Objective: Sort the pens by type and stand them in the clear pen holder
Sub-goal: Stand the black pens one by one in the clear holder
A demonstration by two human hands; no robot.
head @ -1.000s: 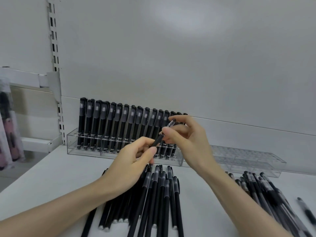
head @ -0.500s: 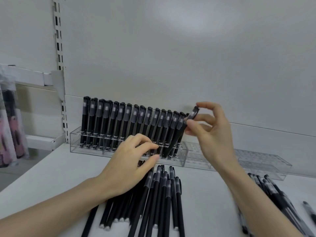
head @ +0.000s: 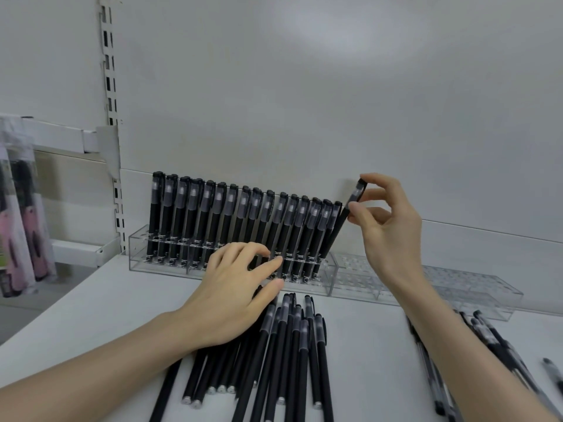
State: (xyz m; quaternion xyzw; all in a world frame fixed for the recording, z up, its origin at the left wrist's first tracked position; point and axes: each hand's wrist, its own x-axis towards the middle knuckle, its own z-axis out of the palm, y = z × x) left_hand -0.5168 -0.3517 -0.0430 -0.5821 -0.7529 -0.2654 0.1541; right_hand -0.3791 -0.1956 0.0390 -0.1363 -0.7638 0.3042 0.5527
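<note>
One more matte pen going into the row

The right hand [head: 387, 226] pinches the cap end of a black pen [head: 342, 222] between thumb and forefinger. The pen leans, its lower end down in the clear pen holder [head: 137, 252] just right of the last of the standing pens [head: 231, 220], which fill the holder's left part. To my eye the step is seating this one. It needs tipping upright so it sits straight in its hole, then letting go. The left hand [head: 234, 287] lies in front of the holder with bent fingers on the loose pile of like pens [head: 292, 345]; whether it has hold of one I cannot tell. A different sort of pens [head: 493, 339] lies in front of the holder's right end, unsorted.
</note>
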